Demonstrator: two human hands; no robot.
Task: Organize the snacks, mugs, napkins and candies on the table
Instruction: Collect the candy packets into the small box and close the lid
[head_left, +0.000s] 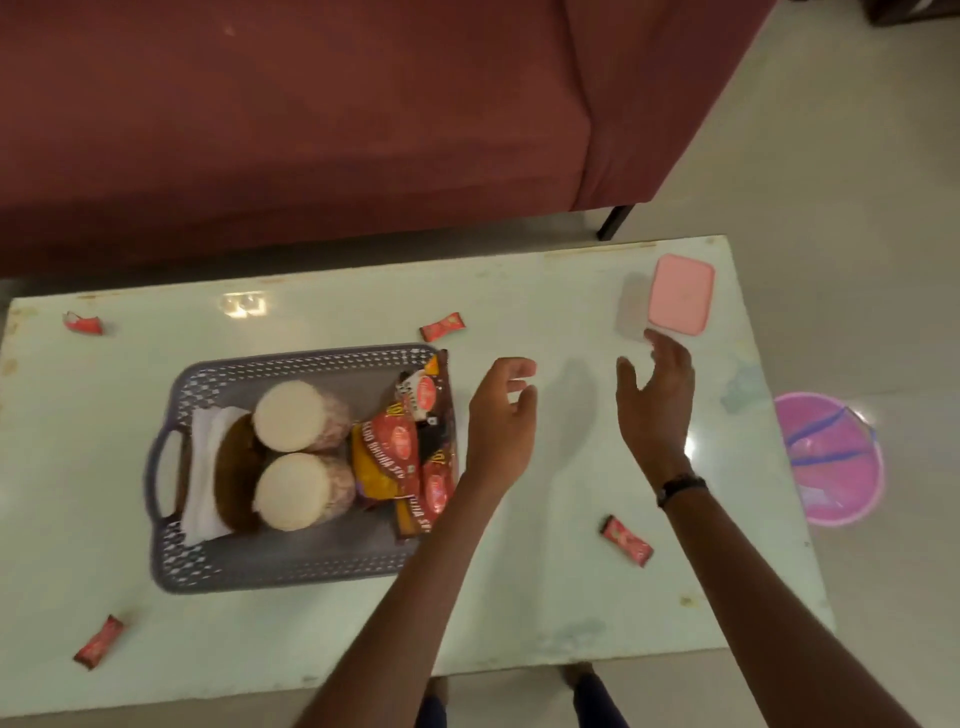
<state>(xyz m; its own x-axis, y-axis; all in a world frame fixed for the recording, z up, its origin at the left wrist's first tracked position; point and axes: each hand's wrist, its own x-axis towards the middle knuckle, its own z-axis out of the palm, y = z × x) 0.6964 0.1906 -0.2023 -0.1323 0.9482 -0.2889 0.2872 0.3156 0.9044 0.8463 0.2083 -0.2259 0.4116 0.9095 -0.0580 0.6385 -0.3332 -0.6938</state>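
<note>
Both hands hover empty with fingers spread at centre frame, left hand (501, 415) beside the basket (291, 566), right hand (657, 402) below the pink box (680, 293). Mugs (293, 415), napkins (200, 467) and snacks (410, 452) sit inside the basket. Four candies (626, 540) lie scattered toward the table (519, 623) edges; a careless sweep might knock one off.

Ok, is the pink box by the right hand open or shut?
Shut. The pink box lies flat on the table with its lid on, no gap or contents showing. The right hand hovers open beside it.
</note>
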